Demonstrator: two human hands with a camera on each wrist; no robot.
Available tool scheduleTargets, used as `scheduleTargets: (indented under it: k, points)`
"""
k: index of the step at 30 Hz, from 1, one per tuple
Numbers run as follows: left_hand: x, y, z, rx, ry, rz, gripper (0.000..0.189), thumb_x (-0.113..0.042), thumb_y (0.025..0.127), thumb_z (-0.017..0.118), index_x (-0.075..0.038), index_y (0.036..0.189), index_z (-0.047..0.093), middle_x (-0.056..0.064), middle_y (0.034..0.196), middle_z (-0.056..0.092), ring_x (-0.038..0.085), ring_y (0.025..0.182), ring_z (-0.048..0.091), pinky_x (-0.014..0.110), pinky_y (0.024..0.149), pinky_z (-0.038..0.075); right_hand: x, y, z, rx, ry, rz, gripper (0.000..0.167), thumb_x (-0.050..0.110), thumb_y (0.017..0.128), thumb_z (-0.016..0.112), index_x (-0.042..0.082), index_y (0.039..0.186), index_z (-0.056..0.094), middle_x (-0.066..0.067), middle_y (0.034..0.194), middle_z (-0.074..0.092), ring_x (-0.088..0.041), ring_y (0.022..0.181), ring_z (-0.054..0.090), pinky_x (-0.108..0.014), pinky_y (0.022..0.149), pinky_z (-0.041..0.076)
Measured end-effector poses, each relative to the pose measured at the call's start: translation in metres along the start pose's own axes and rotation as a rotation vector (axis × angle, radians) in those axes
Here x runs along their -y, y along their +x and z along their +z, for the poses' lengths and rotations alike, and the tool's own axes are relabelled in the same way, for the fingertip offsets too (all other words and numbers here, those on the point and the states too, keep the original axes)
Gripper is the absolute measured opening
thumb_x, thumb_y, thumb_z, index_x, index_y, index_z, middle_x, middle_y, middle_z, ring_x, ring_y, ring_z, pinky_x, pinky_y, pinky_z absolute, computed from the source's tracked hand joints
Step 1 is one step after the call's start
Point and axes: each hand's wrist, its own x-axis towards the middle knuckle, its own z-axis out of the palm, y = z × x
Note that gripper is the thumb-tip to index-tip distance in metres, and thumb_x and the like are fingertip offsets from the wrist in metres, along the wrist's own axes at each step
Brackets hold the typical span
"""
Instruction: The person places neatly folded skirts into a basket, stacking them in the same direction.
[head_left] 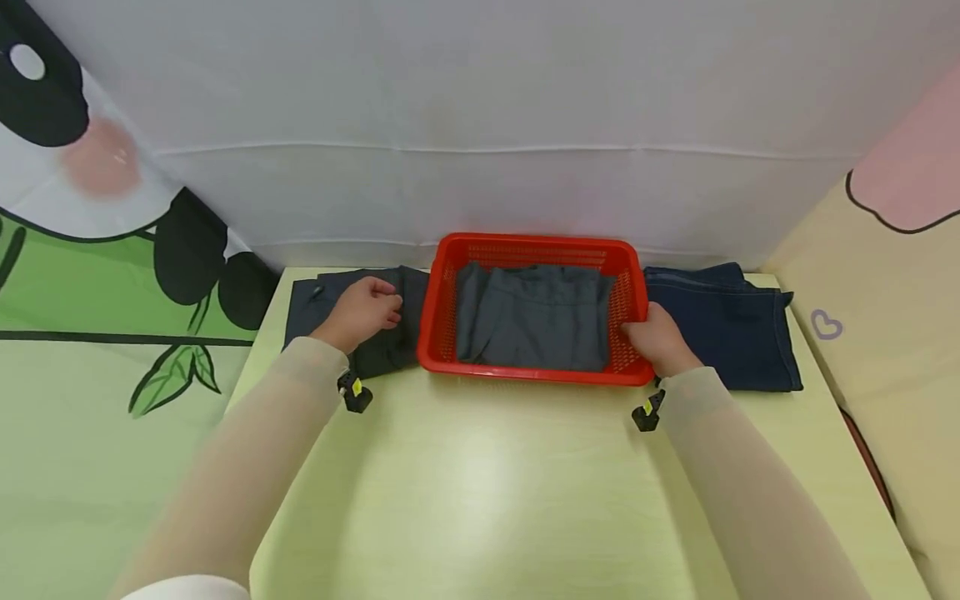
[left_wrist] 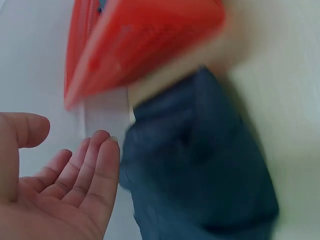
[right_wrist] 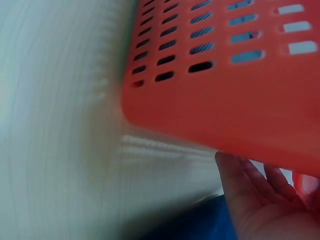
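Note:
A red plastic basket (head_left: 525,374) with slotted sides is at the far side of the table, holding a folded dark grey garment (head_left: 536,321). My right hand (head_left: 662,340) grips the basket's right end; in the right wrist view its fingers (right_wrist: 240,175) reach beneath the rim. My left hand (head_left: 365,312) hovers left of the basket, over folded dark trousers (head_left: 408,329), with nothing in it. Its relaxed fingers (left_wrist: 102,175) are apart from the basket in the left wrist view.
Folded navy jeans (head_left: 738,337) lie on the table right of the basket, beside my right hand. The pale yellow table (head_left: 480,483) extends toward me. A white cloth wall (head_left: 420,200) rises directly behind the basket, and printed curtains hang on both sides.

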Motion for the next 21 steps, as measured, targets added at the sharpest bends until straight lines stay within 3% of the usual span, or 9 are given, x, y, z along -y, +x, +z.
scheduleTargets:
  k: [6,11,16,21]
  points:
    - [0.045,-0.006,-0.028,-0.048,0.06,-0.04,0.052,-0.023,0.109,0.049,0.008,0.148,0.037,0.027,0.138,0.051,0.039,0.12,0.059,0.05,0.103,0.049,0.0,-0.001,0.001,-0.026,-0.04,0.002,0.049,0.005,0.102,0.047,-0.008,0.148,0.033,-0.03,0.135,0.055,-0.045,0.115,0.064,-0.056,0.095,0.054]
    - [0.08,-0.015,-0.055,-0.204,0.179,-0.119,0.058,-0.032,0.109,0.046,0.007,0.15,0.037,0.029,0.14,0.049,0.043,0.126,0.052,0.057,0.104,0.044,0.0,-0.002,0.0,-0.05,-0.041,0.009,0.05,0.006,0.102,0.048,-0.007,0.148,0.033,-0.028,0.136,0.053,-0.045,0.117,0.061,-0.058,0.098,0.052]
    - [0.102,-0.024,-0.081,-0.336,0.189,-0.219,0.066,-0.037,0.107,0.044,0.005,0.155,0.029,0.031,0.147,0.042,0.048,0.131,0.047,0.06,0.106,0.042,0.0,-0.003,0.0,-0.046,-0.038,0.011,0.051,0.006,0.102,0.047,-0.006,0.149,0.032,-0.028,0.137,0.053,-0.046,0.117,0.062,-0.058,0.096,0.053]
    - [0.12,-0.03,-0.099,-0.349,0.201,-0.283,0.082,-0.043,0.105,0.046,0.01,0.158,0.015,0.036,0.158,0.026,0.054,0.14,0.036,0.064,0.11,0.037,0.001,-0.002,0.002,-0.031,-0.039,0.021,0.052,0.007,0.103,0.047,-0.006,0.151,0.03,-0.028,0.139,0.052,-0.046,0.119,0.062,-0.057,0.094,0.054]
